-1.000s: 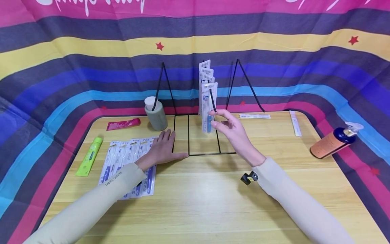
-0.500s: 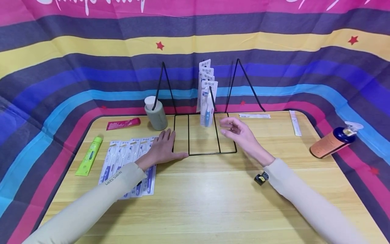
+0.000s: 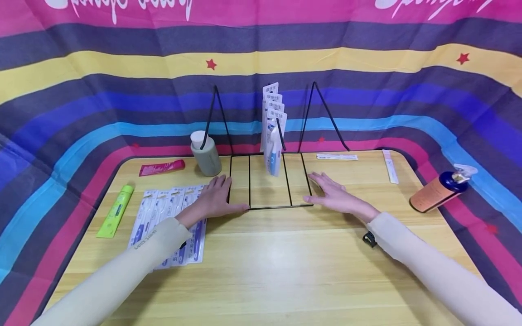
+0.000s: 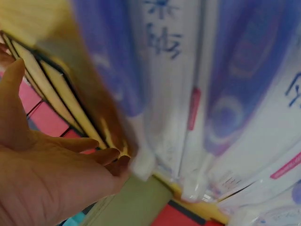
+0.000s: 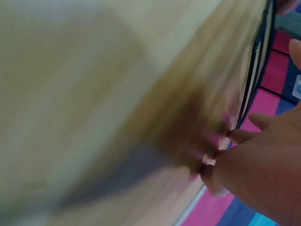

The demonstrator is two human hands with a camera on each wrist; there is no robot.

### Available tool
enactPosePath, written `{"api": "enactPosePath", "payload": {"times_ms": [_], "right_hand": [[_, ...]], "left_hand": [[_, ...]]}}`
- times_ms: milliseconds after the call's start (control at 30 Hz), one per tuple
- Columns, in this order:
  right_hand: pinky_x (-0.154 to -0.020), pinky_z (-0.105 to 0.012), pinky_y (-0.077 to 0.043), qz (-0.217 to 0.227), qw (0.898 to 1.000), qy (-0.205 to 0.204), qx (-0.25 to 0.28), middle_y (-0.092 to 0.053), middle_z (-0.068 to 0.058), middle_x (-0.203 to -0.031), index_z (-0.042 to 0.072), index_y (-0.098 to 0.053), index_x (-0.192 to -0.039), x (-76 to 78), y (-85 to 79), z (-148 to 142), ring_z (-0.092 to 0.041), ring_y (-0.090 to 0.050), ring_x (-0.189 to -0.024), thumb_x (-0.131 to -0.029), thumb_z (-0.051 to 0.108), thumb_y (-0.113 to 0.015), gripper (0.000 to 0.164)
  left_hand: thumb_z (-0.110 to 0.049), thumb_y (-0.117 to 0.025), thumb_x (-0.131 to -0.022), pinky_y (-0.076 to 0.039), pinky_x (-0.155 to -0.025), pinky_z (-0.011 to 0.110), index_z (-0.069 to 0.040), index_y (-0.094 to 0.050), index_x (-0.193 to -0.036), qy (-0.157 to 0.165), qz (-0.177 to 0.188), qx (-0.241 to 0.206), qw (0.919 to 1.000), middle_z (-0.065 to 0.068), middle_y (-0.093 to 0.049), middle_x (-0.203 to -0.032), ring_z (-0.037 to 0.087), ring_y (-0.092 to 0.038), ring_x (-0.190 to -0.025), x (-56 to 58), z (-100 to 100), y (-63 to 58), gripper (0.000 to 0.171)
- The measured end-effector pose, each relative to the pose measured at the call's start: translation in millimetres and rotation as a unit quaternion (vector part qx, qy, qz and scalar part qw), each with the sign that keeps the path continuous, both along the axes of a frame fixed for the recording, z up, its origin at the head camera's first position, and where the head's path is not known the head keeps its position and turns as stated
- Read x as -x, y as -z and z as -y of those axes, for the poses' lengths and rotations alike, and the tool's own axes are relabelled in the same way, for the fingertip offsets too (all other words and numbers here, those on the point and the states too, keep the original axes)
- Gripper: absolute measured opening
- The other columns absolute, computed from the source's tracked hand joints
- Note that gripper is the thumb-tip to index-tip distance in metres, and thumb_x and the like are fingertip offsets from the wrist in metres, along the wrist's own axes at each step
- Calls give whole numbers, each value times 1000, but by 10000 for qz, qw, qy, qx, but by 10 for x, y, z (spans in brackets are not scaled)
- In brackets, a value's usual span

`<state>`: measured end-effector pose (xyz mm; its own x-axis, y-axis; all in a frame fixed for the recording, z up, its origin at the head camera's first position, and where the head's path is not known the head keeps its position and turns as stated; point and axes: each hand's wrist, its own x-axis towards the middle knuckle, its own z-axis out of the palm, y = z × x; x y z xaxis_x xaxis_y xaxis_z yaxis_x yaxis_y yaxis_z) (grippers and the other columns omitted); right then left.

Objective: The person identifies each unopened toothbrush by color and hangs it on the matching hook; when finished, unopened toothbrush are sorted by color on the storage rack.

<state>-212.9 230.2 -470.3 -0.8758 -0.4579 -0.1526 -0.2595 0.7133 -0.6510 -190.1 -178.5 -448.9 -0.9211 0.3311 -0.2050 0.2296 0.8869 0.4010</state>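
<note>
A black wire rack (image 3: 269,208) stands at the back of the table, with several packaged toothbrushes (image 3: 275,154) hanging one behind another from its middle hook. My left hand (image 3: 214,199) lies with spread fingers at the rack's left front corner, the thumb along the front bar. At the right front corner is my right hand (image 3: 336,195), its fingers extended beside the side bar and holding nothing. Under my left forearm lie more packaged toothbrushes (image 3: 176,203) in a fanned row; they loom close in the left wrist view, beside the left hand (image 4: 56,174).
A grey-green bottle (image 3: 207,158) with a white cap stands behind the left hand. Farther left lie a red tube (image 3: 161,168) and a green tube (image 3: 116,212). Two slim white packets (image 3: 336,157) lie at the back right, near an orange pump bottle (image 3: 434,194) lying tilted.
My right hand has let go of the front hanging toothbrush pack and moved right and down to the rack's right front corner. The hanging packs have swung slightly. The left hand stays put.
</note>
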Motion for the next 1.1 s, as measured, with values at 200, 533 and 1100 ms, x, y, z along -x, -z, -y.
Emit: {"api": "enactPosePath", "payload": {"times_ms": [200, 533, 1100], "right_hand": [[-122, -77, 0, -339, 9957, -315, -803, -8, -18, -181, 9, -20, -175, 15, -60, 18, -46, 2, -165, -102, 65, -65, 103], [-121, -77, -4, -509, 9919, -502, -1048, -7, -16, -182, 12, -19, -176, 45, -57, 24, -46, 3, -165, -99, 69, -67, 107], [-121, -78, -5, -467, 9907, -536, -1164, -5, -15, -182, 13, -17, -176, 42, -74, 34, -46, 5, -165, -99, 70, -67, 108]], "left_hand": [[-71, -71, -95, -18, -125, 71, 3, -31, -169, -208, -373, -620, 9972, 29, -23, -175, 51, -20, -160, -117, 79, -143, 112], [-61, -70, -102, -26, -121, 74, -6, -32, -171, -1062, -549, -1590, 9800, 25, -26, -175, 49, -23, -160, -594, 517, -313, 96], [-44, -64, -111, -33, -111, 81, -3, -19, -174, -2403, 380, -2265, 9431, 41, -9, -172, 68, -21, -151, -1175, 1746, -118, 88]]}}
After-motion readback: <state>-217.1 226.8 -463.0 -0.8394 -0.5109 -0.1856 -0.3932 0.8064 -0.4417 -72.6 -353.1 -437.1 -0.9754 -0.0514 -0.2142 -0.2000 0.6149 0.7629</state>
